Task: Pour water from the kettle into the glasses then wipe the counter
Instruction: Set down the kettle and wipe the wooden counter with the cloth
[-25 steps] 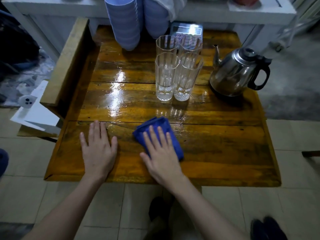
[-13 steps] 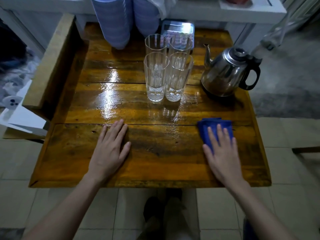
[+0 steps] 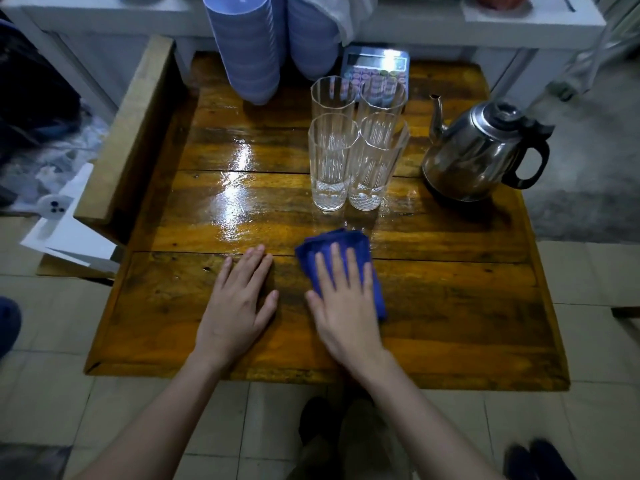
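L hand flat on the wooden counter, fingers straight, nothing in it. R hand also flat, fingers spread, pressing down on blue cloth. No curl round it, just palm pressure. Cloth sits near the front-centre of the counter, just beside L hand, in front of the glasses.

Surface: dark varnished planks w/ visible seams. Wet sheen on the mid planks left of the glasses, plus droplets between cloth and glasses. Near plank looks duller. Raised wood rail along the left edge.

4 glasses in a 2x2 cluster, upright, touching or nearly so. Water lvl: cant tell. Steel kettle to their right, black handle pointing right, spout twd the back. Calculator behind the glasses, stacked blue bowls back left.

Room: white shelf unit behind, pale floor tiles below, grey floor on the right, papers down left.
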